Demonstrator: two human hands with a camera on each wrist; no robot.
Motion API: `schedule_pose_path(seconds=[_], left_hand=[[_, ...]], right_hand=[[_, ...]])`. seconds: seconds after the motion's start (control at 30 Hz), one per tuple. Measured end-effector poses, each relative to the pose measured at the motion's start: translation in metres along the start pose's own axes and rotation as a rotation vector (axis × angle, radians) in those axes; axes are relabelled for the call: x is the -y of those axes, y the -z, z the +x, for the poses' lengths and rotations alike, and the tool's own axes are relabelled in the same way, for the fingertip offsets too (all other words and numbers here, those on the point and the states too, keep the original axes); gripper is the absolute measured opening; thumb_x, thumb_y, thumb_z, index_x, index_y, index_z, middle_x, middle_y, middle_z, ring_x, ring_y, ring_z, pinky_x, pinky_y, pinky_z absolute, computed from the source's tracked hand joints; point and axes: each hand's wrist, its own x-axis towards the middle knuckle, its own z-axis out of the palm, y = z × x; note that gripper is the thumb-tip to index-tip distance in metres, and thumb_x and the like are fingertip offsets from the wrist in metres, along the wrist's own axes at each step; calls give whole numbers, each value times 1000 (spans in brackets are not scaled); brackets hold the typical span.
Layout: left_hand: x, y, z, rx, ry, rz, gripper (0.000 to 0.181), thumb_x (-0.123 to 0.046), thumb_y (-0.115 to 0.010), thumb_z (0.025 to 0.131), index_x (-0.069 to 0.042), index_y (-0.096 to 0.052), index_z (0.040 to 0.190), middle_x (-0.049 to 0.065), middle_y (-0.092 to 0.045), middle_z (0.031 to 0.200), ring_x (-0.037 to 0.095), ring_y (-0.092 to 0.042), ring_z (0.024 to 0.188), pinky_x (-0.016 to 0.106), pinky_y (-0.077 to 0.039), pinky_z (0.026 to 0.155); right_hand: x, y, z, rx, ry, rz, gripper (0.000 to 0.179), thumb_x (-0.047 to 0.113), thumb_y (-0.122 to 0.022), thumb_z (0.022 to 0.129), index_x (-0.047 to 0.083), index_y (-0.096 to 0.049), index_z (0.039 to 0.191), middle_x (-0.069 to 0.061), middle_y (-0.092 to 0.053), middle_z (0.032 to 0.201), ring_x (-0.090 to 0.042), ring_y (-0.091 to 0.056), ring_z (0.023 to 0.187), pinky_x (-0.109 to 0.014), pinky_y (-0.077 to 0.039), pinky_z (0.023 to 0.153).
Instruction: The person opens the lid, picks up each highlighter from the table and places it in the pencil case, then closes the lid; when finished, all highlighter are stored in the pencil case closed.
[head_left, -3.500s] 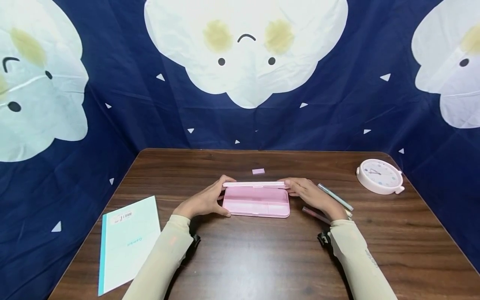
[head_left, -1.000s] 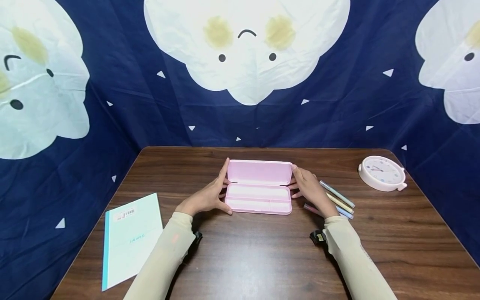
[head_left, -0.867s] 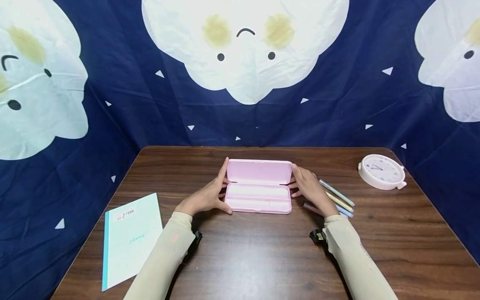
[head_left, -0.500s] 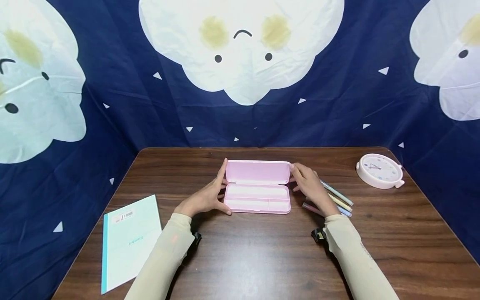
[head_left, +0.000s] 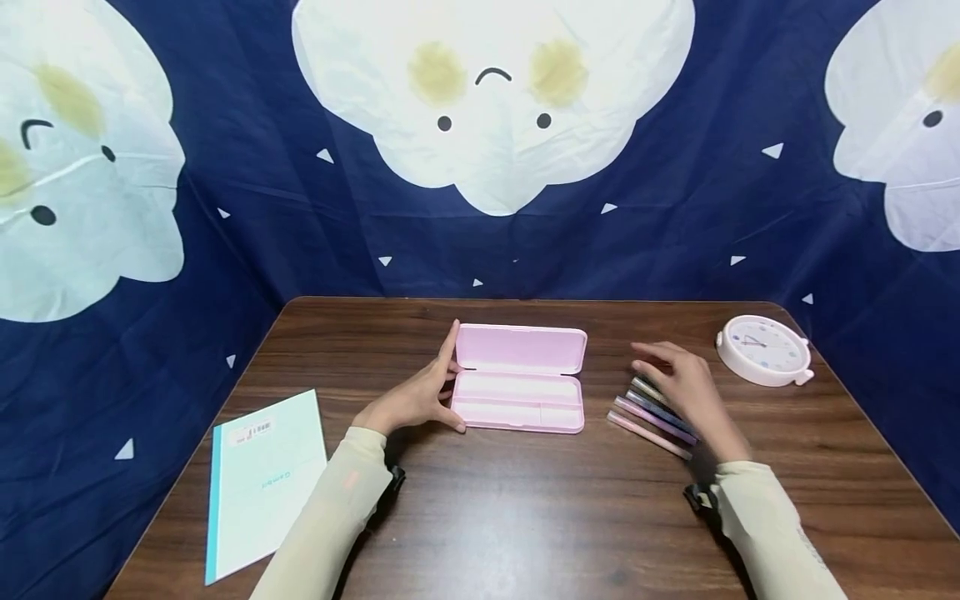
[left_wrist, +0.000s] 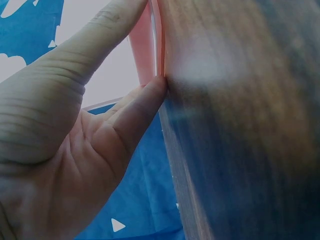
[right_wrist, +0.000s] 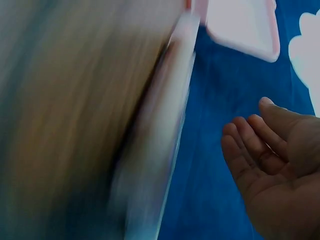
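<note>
A pink pencil case (head_left: 517, 400) lies with its lid (head_left: 521, 348) raised at the back, and its compartments look bare. My left hand (head_left: 420, 392) rests along the case's left side, thumb by the near corner and index finger up against the lid. The left wrist view shows its outstretched fingers (left_wrist: 142, 102) touching the pink edge. My right hand (head_left: 690, 387) hovers above several pens, its fingers loosely bent and nothing between them. Among them are a pink pen (head_left: 648, 435) and a purple pen (head_left: 656, 419). Part of the pens is hidden under that hand.
A pale green notebook (head_left: 262, 483) with a teal spine lies at the left of the wooden table (head_left: 495, 517). A round pink clock (head_left: 765, 350) sits at the back right. Navy cloth with cloud shapes hangs around the table's back and sides.
The lid has swung from nearly upright to lying farther back, covering the small lilac block seen earlier. My right hand has left the lid's right end and moved right over the pens.
</note>
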Motion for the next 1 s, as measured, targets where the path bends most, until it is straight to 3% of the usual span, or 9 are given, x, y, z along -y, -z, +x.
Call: schedule_pose_path(seconds=[0.17, 0.3, 0.43, 0.63, 1.0], left_hand=[[0, 1, -1, -13, 12, 8, 160, -1, -100, 75, -24, 27, 169, 31, -42, 145, 49, -44, 146, 57, -48, 113], [1, 0, 0, -6, 9, 10, 160, -2, -99, 76, -24, 28, 169, 31, -42, 145, 50, -44, 146, 56, -48, 113], [3, -1, 1, -2, 5, 4, 160, -2, -100, 76, -25, 28, 169, 31, -43, 145, 50, -44, 146, 56, -48, 114], [5, -4, 0, 8, 5, 1, 159, -2, -100, 76, -22, 27, 170, 31, -44, 144, 50, -45, 146, 56, -49, 113], [3, 0, 2, -2, 10, 8, 161, -3, -101, 75, -26, 28, 169, 28, -43, 144, 47, -45, 145, 54, -49, 113]], right_hand=[[-29, 25, -17, 26, 43, -29, 26, 0, -81, 96, -4, -79, 122, -23, -77, 114, -37, -73, 100, -28, -53, 82], [-52, 45, -33, 62, 32, -3, 24, -1, -81, 94, -3, -80, 118, -22, -78, 113, -9, -68, 97, -10, -44, 80], [-68, 57, -49, 104, -9, 55, 25, -1, -80, 95, -5, -79, 120, -24, -76, 116, 9, -60, 98, -7, -45, 80], [-78, 53, -60, 188, -19, 114, 29, -6, -79, 94, -10, -75, 122, -24, -74, 121, 4, -63, 98, -11, -49, 76], [-81, 50, -53, 200, 4, 125, 24, -8, -79, 93, -7, -78, 117, -21, -76, 112, 7, -60, 95, -10, -48, 76]])
